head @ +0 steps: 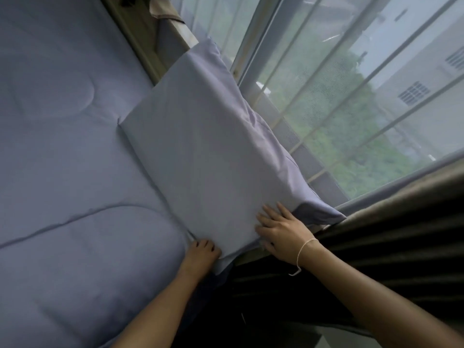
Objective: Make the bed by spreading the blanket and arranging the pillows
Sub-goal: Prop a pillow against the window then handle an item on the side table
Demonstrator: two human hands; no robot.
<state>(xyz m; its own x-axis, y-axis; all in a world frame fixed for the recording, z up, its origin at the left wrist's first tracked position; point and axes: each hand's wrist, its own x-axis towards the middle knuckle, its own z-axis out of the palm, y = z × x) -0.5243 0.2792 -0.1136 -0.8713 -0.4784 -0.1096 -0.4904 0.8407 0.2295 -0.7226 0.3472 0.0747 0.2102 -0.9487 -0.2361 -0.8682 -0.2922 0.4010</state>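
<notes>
Pillow (pixel 200 156) running long away from both hands: right hand (pixel 281 234) flat on its near end, left hand (pixel 200 252) curled at the corner (grip unclear).

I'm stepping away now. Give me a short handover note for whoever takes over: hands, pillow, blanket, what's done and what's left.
Left hand: fingers curled at the pillow's near corner, seemingly gripping it.
Right hand: flat, fingers straight, pressing the pillow's near end.
Pillow: leaning against the window at the bed's head.
Blanket: lavender quilt, spread mostly smooth over the bed.
Done: blanket spread, as far as visible.
Left: settle this pillow; other pillows aren't in view.
</notes>
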